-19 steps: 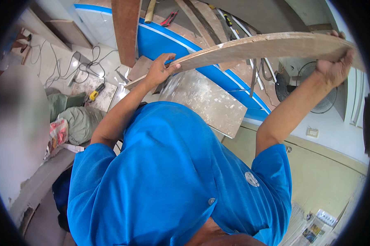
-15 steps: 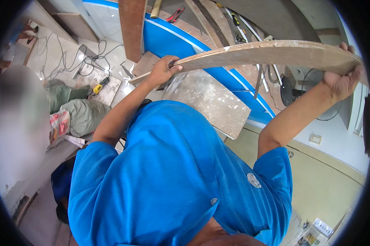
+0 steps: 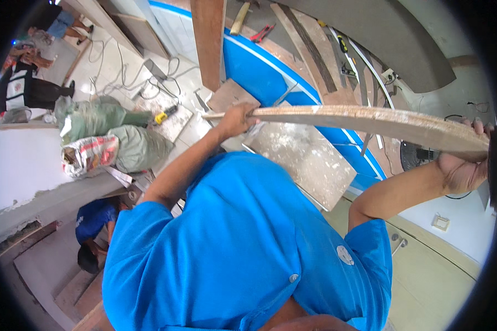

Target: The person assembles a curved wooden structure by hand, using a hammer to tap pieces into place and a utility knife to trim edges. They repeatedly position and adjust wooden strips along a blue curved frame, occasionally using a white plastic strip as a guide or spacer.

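A long plywood board [image 3: 358, 121] spans the view in front of my chest, its layered, rough edge turned up. My left hand [image 3: 240, 118] is closed around it near its narrow left end; a small dark thing shows by those fingers, too small to name. At the far right my right hand [image 3: 464, 165] grips the other end, thumb side underneath and fingertips over the top edge. Below the board's middle lies a dusty worktop panel [image 3: 306, 160] strewn with white flakes.
Beyond the board, a blue curved panel [image 3: 259, 69] holds wood strips, a hammer [image 3: 240, 19], a red cutter knife [image 3: 262, 33] and a screwdriver [image 3: 342, 44]. An upright brown board [image 3: 207, 44], filled sacks [image 3: 141, 149], a yellow power tool [image 3: 165, 114], cables and a fan [image 3: 416, 154] surround me. Other people are at left.
The board and both my hands sit lower in the picture, and its right end has dropped. The whole view has shifted, bringing more of the left side and a crouching person into sight.
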Demonstrator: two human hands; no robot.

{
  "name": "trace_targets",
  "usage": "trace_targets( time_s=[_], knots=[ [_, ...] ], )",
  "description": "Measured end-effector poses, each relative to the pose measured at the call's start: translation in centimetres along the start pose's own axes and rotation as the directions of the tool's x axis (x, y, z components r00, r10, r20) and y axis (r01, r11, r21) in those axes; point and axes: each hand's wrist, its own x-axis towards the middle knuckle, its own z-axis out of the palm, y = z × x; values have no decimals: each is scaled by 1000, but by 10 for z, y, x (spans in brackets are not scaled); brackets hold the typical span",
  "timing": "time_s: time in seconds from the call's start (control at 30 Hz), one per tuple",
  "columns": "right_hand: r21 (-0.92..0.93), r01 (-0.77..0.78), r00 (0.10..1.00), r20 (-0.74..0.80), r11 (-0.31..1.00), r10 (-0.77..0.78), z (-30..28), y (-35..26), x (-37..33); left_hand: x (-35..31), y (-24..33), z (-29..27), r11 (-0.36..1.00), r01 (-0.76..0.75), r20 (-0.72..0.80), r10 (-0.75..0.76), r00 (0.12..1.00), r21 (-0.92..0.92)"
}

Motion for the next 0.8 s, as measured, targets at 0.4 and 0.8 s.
trace_targets(
  time_s=[0.4, 0.8],
  knots=[
    [73, 15, 998, 54, 997, -19, -58, -48, -75, -21, -55, -12, 935, 171, 317, -271, 909, 311],
    [-45, 86, 988, -122, 995, -91, -37, -74, -129, -7, -81, -23, 927, 48, 602, -281, 747, 373]
  ],
)
